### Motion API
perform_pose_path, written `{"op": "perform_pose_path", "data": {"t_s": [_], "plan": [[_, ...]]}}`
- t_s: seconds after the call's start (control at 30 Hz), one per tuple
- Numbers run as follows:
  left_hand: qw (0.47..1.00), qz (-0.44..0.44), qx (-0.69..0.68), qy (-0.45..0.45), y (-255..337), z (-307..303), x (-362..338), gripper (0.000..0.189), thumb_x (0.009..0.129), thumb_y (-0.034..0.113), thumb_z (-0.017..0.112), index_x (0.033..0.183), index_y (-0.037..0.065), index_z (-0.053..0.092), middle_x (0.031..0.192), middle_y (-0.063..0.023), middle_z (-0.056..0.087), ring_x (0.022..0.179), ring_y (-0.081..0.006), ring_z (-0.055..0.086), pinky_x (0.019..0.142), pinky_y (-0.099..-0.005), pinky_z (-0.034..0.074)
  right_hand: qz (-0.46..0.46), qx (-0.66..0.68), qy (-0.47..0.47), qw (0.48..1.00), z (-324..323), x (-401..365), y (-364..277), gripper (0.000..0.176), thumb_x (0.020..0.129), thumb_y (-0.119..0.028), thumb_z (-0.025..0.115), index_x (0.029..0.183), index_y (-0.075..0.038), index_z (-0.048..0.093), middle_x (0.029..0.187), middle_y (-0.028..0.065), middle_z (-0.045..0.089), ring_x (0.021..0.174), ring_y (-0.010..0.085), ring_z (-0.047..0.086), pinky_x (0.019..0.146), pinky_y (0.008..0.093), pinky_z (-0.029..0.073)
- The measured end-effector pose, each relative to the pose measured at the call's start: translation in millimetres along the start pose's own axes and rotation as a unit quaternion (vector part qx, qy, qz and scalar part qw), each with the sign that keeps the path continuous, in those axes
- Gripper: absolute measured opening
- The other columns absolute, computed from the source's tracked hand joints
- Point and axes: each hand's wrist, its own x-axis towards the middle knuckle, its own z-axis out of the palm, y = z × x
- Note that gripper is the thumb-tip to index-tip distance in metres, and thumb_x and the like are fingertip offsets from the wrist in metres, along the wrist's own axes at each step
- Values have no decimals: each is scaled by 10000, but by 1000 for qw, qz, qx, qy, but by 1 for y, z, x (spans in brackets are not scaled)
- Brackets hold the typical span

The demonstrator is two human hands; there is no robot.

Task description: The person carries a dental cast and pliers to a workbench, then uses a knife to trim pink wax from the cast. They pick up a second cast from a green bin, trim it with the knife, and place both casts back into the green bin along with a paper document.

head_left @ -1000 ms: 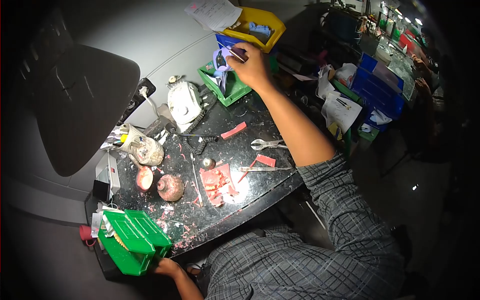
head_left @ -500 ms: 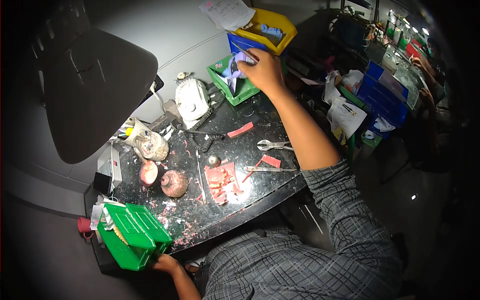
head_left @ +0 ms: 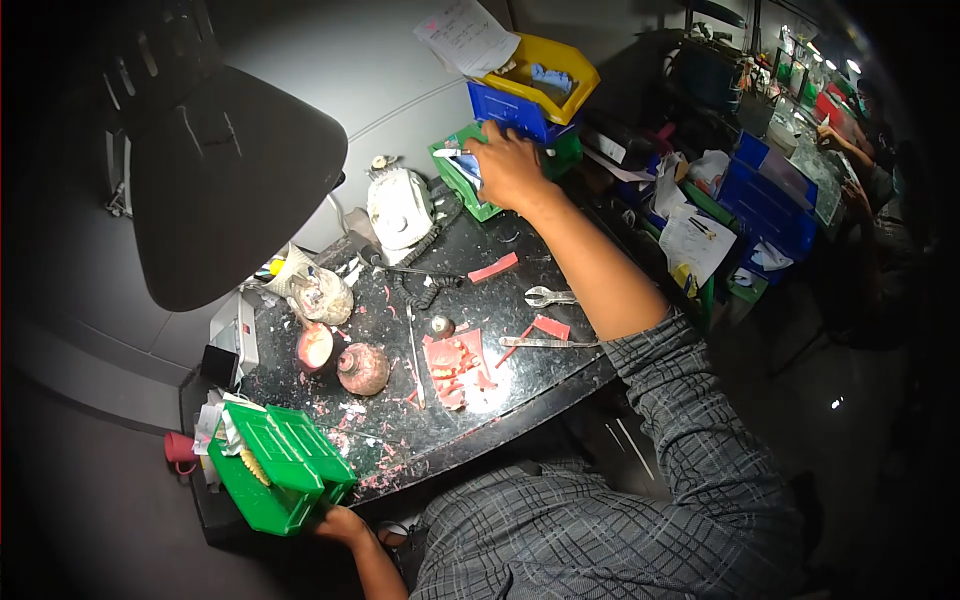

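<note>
At lower left, my left hand [head_left: 342, 524] grips the near end of two green plastic bins [head_left: 268, 480], one against the other; its fingers are partly hidden behind them. A row of yellowish model teeth [head_left: 254, 466] and some papers show in these bins. Across the bench, my right hand [head_left: 512, 170] is over another green bin [head_left: 486, 211], fingers bent down. A slim knife-like tool [head_left: 452, 153] sticks out on its thumb side, apparently held in it. Beneath the hand lies a purple-blue packet [head_left: 466, 168], mostly covered.
Pink wax sheet [head_left: 440, 352], a wax strip [head_left: 494, 266], tweezers [head_left: 540, 342], pliers [head_left: 548, 296] and a round pink-smeared pot [head_left: 363, 370] lie on the black bench. A lamp shade [head_left: 235, 180] hangs at left. Blue [head_left: 508, 112] and yellow [head_left: 580, 62] bins stand behind. A co-worker's hand [head_left: 840, 140] shows far right.
My right hand has lowered onto the back green bin and turned, the tool now pointing left; the purple packet is more covered. My left hand still holds the green bins. The view has shifted slightly.
</note>
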Motion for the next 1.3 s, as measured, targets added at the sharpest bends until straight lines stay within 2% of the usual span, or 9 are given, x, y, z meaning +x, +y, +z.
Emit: {"op": "perform_pose_path", "data": {"t_s": [0.07,0.13,0.3,0.37,0.47,0.8,0.9,1.13,1.3], "plan": [[1000,29,-3,-3,-6,-2,1,347,979,119,565,1206,-142,577,1215,-288,626,1038,-362,630,931,-443,491,-24,-18,2,1000,1,8,-3,373,721,-70,746,1084,-146,713,1249,169,585,1153,385,600,955,467,495],[998,58,-2,-2,-30,-3,4,373,995,165,576,1223,-130,576,1219,-290,624,1038,-369,630,930,-440,494,-28,-29,-126,991,2,19,-6,555,654,-114,842,1182,-180,684,1252,101,604,1259,348,520,1035,520,433],[997,61,-37,-37,-33,-6,6,370,995,151,565,1236,-129,573,1233,-280,623,1075,-369,618,959,-438,479,-4,22,-207,978,5,36,-4,485,671,-88,827,1135,-174,717,1139,112,703,1119,324,644,935,454,518],[997,73,-31,-24,-37,-6,6,373,995,152,568,1241,-127,574,1246,-278,619,1088,-368,614,968,-441,474,-14,48,-211,976,0,35,-3,303,767,-77,710,1064,-127,731,1083,148,722,1029,343,693,872,464,545],[995,92,-35,-14,-53,-5,10,380,996,157,572,1252,-124,572,1268,-271,611,1106,-365,607,981,-446,464,40,88,-236,967,-5,42,-3,299,759,-98,715,1055,-133,736,1097,148,720,1054,322,688,882,452,541],[996,69,-61,-22,-51,-4,11,364,994,142,577,1249,-118,580,1284,-258,611,1122,-355,605,1003,-441,452,51,21,-219,974,9,55,-4,236,790,-200,731,1009,-113,746,1022,146,735,1032,324,692,868,451,540],[995,63,-74,-18,-61,-4,11,353,983,116,574,1250,-115,581,1280,-265,612,1125,-370,605,1005,-445,453,76,4,-208,975,8,58,-9,337,788,-161,717,1118,-89,716,1162,172,700,1110,319,671,915,434,538],[996,82,9,-25,-76,-10,11,355,972,105,570,1249,-116,580,1273,-279,612,1140,-392,602,1005,-454,454,136,84,-154,975,-14,53,6,252,822,-235,689,982,-49,745,1025,207,721,1001,386,690,871,467,553],[996,84,11,-25,-77,-11,14,368,991,139,559,1260,-112,576,1291,-272,603,1149,-380,598,1006,-448,455,125,180,-31,975,-38,50,14,185,769,-255,686,871,-109,733,914,161,728,901,372,697,787,459,553]]}}
